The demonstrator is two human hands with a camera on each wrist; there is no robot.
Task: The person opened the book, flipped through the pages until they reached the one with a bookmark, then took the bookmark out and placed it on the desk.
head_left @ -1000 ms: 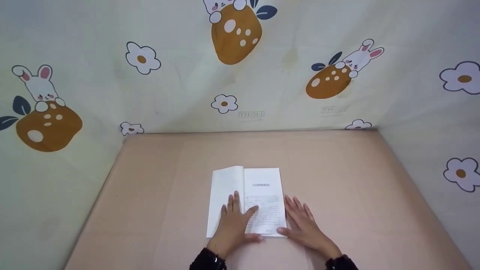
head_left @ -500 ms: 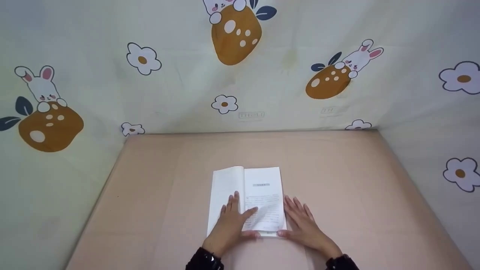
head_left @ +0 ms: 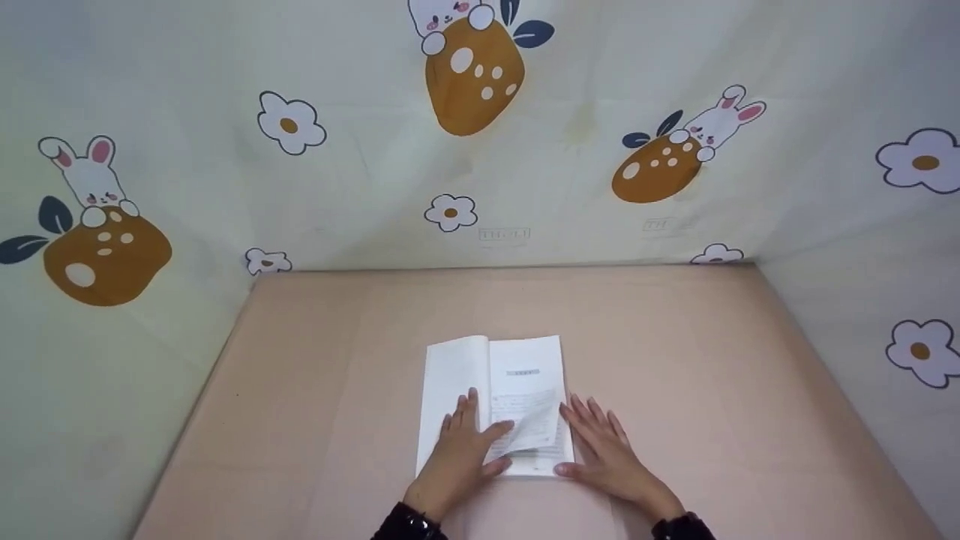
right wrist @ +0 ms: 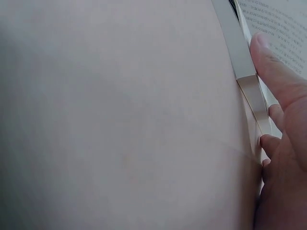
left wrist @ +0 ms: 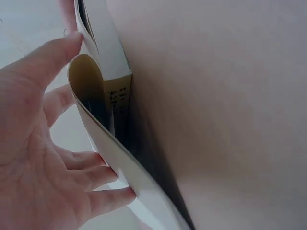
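Note:
An open book [head_left: 456, 367] lies with printed text on its right side and a blank left side. The lower right corner of a loose page [head_left: 525, 431] is lifted and bent toward the left. My left hand [head_left: 457, 457] rests on the left side with fingers spread; its index finger reaches over the right page, its thumb at the bottom edge. In the left wrist view the left cover [left wrist: 120, 158] bows up near the spine. My right hand [head_left: 611, 454] lies along the right edge, fingers extended against it, thumb on the lower right corner.
The book lies on a pale pink-beige table surface [head_left: 337, 375]. A light cloth wall [head_left: 360, 187] printed with rabbits, brown fruits and flowers stands at the back and both sides.
The page's lower right corner has lifted and shifted up and left, uncovering the page beneath. My left thumb has moved slightly left; my right hand has barely moved.

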